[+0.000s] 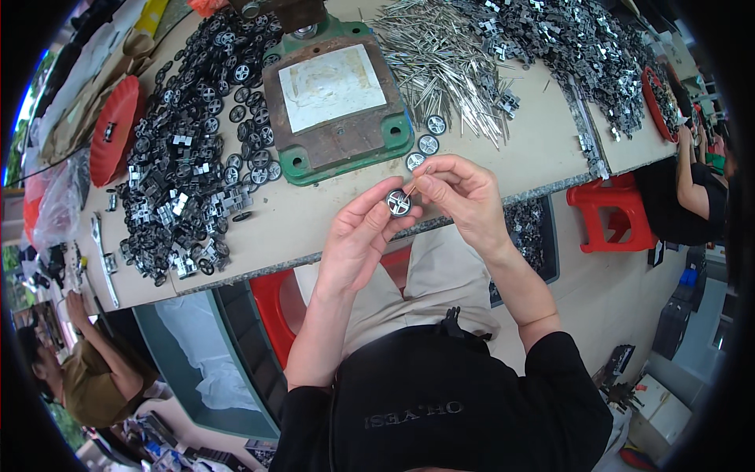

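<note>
A small toy wheel (399, 204) with a black tyre and silver spokes is held between the fingers of my left hand (358, 236), its spoked face up. Close beside it, my right hand (464, 197) pinches a thin metal rod (409, 189) whose lower end is at the wheel; whether it sits in the hub I cannot tell. Just beyond my fingers, three loose wheels lie in a short row, the middle one (428, 145) flat on the table (314, 228). A green and brown metal press base (338, 118) with a pale plate on top stands ahead of my hands.
Black wheels (244, 118) and dark clip-like parts (169, 204) are heaped left of the press. Metal rods (448, 71) and more parts (582, 55) pile up to the right. Red trays (116, 130) and a red stool (609, 212) stand around; other people sit at both sides.
</note>
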### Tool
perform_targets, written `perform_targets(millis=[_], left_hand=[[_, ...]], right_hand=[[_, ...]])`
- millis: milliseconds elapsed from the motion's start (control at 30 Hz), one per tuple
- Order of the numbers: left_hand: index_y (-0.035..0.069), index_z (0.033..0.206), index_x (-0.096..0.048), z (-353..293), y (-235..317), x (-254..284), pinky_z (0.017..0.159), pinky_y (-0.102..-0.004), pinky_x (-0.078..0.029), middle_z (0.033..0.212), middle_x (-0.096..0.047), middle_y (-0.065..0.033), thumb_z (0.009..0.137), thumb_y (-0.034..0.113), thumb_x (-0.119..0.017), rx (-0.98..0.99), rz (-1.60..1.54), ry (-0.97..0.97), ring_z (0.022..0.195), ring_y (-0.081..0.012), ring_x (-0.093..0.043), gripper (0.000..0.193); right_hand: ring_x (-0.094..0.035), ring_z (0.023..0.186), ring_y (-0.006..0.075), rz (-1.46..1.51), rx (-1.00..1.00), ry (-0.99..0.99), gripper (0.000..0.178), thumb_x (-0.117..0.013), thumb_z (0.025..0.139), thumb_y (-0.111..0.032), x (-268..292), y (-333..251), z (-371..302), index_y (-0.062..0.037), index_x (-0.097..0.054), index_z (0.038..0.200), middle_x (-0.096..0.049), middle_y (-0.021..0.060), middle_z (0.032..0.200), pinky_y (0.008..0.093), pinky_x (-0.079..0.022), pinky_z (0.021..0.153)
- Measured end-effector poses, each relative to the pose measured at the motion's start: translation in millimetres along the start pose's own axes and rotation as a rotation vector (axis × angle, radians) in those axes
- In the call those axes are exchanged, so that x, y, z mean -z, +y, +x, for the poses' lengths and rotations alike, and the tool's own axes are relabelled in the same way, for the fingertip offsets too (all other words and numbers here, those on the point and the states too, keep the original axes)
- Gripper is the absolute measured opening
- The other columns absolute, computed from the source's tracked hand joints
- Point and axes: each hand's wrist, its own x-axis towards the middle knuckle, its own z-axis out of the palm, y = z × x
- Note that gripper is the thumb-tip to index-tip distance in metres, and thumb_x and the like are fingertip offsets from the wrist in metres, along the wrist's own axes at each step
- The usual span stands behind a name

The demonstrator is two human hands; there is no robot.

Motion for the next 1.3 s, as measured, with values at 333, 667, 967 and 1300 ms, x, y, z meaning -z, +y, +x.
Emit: perform_targets(millis=[333,667,967,1300], left_hand=[[-0.004,0.122,-0.047,-0.6,-6.4,0.1,0.086,-0.0319,-0.050,0.111,-0.057,-0.0151,0.091,0.007,-0.049,-0.074,0.040,0.032,0.099,-0.0217,-0.059,0.033],[-0.004,0.121,-0.048,0.7,-0.2,0.6,0.086,-0.0321,-0.050,0.111,-0.057,-0.0150,0.091,0.007,-0.048,-0.004,0.026,0.029,0.098,-0.0214,-0.059,0.032],[-0.004,0.122,-0.047,0.0,1.1,0.4,0.086,-0.0322,-0.049,0.114,-0.056,-0.0182,0.091,0.007,-0.048,-0.009,0.057,0.086,0.098,-0.0248,-0.059,0.033],[-0.003,0.121,-0.048,2.5,0.6,-0.6,0.087,-0.0323,-0.048,0.114,-0.056,-0.0182,0.090,0.006,-0.050,-0.015,0.079,0.073,0.098,-0.0247,-0.059,0.032]], right_hand=[[-0.062,0.067,0.0130,-0.713,0.563,0.000,0.011,-0.062,0.078,0.004,-5.6,8.7,-6.6,0.0011,-0.062,0.088,-0.064,0.0084,0.077,0.0211,-0.048,0.057],[-0.063,0.067,0.0160,-0.586,0.354,0.039,0.013,-0.062,0.077,0.003,-6.5,6.6,-7.2,0.0007,-0.064,0.090,-0.064,0.0098,0.078,0.0239,-0.048,0.058],[-0.060,0.086,0.0316,-1.419,0.392,0.506,0.022,-0.060,0.081,-0.014,65.7,-35.7,43.8,-0.0001,-0.063,0.098,-0.062,0.0162,0.091,0.0369,-0.048,0.073],[-0.053,0.069,0.0157,-1.212,0.153,0.645,0.035,-0.068,0.074,-0.010,119.0,-37.4,50.5,0.0001,-0.058,0.106,-0.059,0.0087,0.093,0.0282,-0.044,0.067]])
